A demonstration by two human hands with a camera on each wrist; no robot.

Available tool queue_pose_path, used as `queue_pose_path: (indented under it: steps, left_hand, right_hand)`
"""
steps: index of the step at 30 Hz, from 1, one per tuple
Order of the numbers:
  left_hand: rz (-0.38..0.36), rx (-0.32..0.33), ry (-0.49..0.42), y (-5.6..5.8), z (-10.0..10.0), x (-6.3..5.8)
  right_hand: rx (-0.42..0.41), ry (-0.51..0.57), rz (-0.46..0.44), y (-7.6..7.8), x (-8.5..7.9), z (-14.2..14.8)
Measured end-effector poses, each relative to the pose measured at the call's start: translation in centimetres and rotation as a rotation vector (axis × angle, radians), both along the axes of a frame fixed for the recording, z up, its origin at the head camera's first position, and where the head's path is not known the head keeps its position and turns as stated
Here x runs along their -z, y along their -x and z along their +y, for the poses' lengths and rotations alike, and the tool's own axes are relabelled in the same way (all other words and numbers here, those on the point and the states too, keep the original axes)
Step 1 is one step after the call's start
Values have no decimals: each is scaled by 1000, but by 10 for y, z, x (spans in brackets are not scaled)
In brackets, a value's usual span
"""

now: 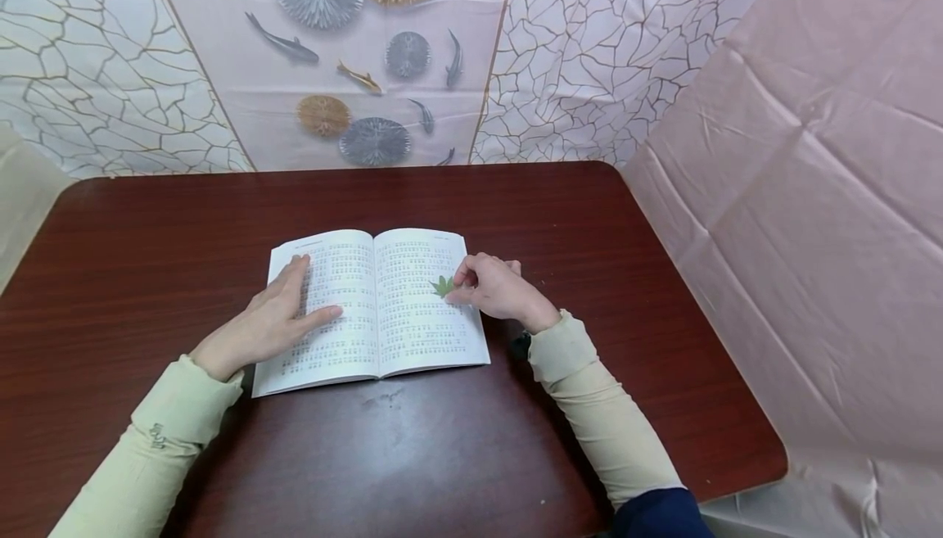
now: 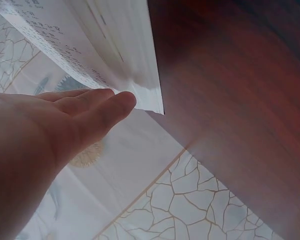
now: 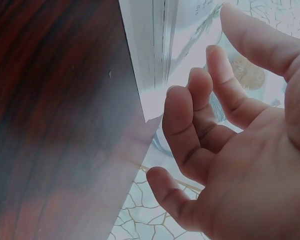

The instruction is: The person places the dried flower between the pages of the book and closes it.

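An open book (image 1: 420,341) lies on the table with printed pages up. My left hand (image 1: 268,317) rests on its left page, thumb spread toward the middle; in the left wrist view its fingers (image 2: 122,102) lie along the page edge. A small green pointed leaf (image 1: 443,286) lies on the right page near the outer edge. My right hand (image 1: 497,286) is at that edge, thumb and index finger on either side of the leaf's near end. In the right wrist view a gap shows between thumb and index fingertips, and the other fingers (image 3: 180,110) are loosely bent.
The dark red-brown wooden table (image 1: 412,456) has rounded corners. A patterned cloth (image 1: 243,112) hangs behind its far edge, and a plain pinkish cloth (image 1: 810,235) hangs along the right side. Something small and dark (image 1: 521,346) shows by the right cuff.
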State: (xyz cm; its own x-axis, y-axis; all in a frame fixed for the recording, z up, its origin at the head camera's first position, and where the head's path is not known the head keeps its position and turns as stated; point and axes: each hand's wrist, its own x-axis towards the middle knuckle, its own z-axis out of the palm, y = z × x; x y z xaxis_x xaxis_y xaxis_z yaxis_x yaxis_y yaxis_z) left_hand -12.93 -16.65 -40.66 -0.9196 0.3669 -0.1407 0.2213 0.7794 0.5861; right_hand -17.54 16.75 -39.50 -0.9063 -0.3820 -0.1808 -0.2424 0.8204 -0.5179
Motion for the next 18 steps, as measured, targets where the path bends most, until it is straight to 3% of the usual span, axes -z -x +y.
queue_pose_path:
  steps: [12, 15, 18]
  left_hand:
    - [2, 4, 21, 2, -3, 1]
    - [8, -22, 46, 1, -14, 0]
    - [54, -72, 86, -1, -35, 1]
  right_hand:
    - [32, -29, 15, -2, -3, 5]
    - [56, -67, 77, -5, -5, 9]
    - [94, -145, 202, -7, -7, 15]
